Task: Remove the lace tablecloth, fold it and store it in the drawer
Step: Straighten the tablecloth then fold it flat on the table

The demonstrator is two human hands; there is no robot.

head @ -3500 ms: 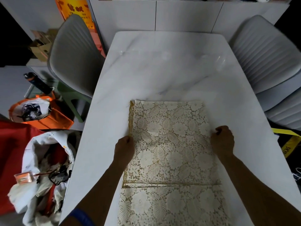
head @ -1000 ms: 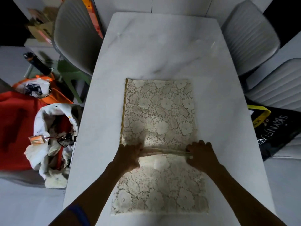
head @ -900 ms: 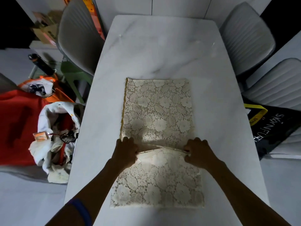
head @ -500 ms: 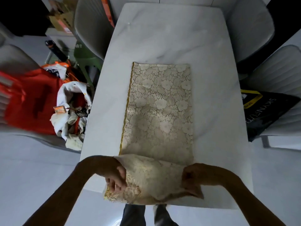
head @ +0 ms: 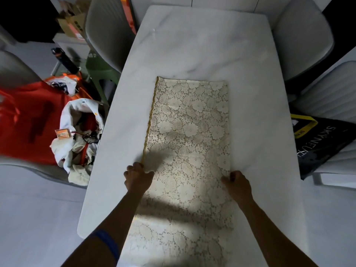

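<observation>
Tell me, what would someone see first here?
Probably the lace tablecloth, folded into a long cream strip down the middle of the white marble table, with the left hand and right hand gripping its two sides. Next, the bright red-orange cloth on the floor at left.

Lace tablecloth (head: 189, 143): near end running off the frame's bottom edge. Grey chair (head: 107, 29), upper left: top being cropped. Fingertips of both grips: curling out of sight.
</observation>
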